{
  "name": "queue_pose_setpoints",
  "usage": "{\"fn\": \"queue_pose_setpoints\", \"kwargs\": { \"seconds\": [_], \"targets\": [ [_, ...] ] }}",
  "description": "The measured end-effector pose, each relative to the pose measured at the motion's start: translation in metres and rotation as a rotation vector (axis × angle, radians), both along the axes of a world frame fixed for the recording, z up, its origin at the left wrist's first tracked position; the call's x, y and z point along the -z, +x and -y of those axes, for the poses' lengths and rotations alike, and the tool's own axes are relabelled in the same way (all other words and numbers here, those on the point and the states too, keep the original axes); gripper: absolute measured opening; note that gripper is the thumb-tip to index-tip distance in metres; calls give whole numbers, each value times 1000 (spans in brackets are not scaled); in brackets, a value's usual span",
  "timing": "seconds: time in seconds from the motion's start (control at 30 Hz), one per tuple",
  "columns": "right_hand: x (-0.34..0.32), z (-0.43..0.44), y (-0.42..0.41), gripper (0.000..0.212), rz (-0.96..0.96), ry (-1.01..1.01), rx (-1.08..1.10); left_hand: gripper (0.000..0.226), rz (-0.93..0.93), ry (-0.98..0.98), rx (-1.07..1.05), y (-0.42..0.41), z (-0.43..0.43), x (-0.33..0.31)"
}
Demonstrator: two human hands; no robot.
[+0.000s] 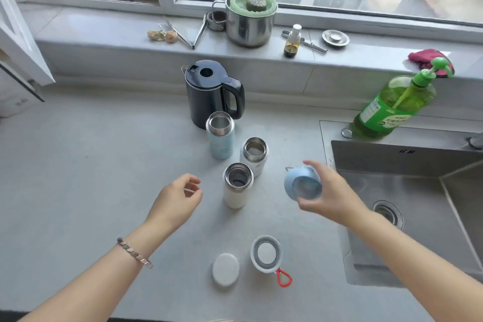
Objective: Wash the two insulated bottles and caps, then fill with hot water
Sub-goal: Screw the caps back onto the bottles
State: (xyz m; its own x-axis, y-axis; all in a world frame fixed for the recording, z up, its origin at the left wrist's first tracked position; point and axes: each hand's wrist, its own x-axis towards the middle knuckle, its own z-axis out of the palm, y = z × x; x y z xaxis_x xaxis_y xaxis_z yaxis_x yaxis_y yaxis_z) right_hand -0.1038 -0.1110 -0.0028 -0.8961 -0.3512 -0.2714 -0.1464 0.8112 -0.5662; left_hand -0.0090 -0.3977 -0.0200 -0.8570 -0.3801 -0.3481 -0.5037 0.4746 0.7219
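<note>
1. Work surface: a grey countertop runs below a window, with a raised window sill behind it and a steel sink set in at the right.
2. Bottles: three insulated bottles stand upright and uncapped in a close group at the centre of the countertop.
   - The light-blue bottle stands just in front of a dark electric kettle.
   - The rear white bottle stands to its right.
   - The front white bottle stands nearest the person.
3. Right hand: raised above the countertop beside the sink edge, to the right of the bottles. Its thumb and fingers are curled round a blue cap, whose open underside is turned towards the camera.
4. Left hand: held above the countertop to the left of the front white bottle, apart from it. The fingers are loosely curled and hold nothing. A bracelet is on the wrist.
5. Loose caps: two lie on the countertop near the front edge, side by side.
   - A flat white cap is on the left.
   - A ringed white cap with a red loop is on the right.
6. Other items:
   - A green detergent bottle with a pump stands at the back corner of the sink.
   - A steel pot, a small spray bottle and a pink cloth rest on the window sill.
</note>
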Motion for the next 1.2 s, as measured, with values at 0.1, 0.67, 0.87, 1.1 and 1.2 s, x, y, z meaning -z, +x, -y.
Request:
{"fn": "queue_pose_setpoints", "kwargs": {
  "seconds": [0.1,0.67,0.87,1.1,1.2],
  "targets": [
    [-47,46,-45,72,-134,-199,48,38,-77,77,-60,-30,9,2],
    [-29,198,-131,74,-63,335,-521,63,-184,345,-60,-143,21,64],
    [-23,205,-130,70,-166,373,-569,61,-218,368,-84,-144,23,72],
    [-20,220,-122,75,-396,654,-432,58,-208,280,-58,-146,24,75],
    [-20,215,-126,82,-300,543,-676,60,-229,300,-63,-146,24,77]
  ]
}}
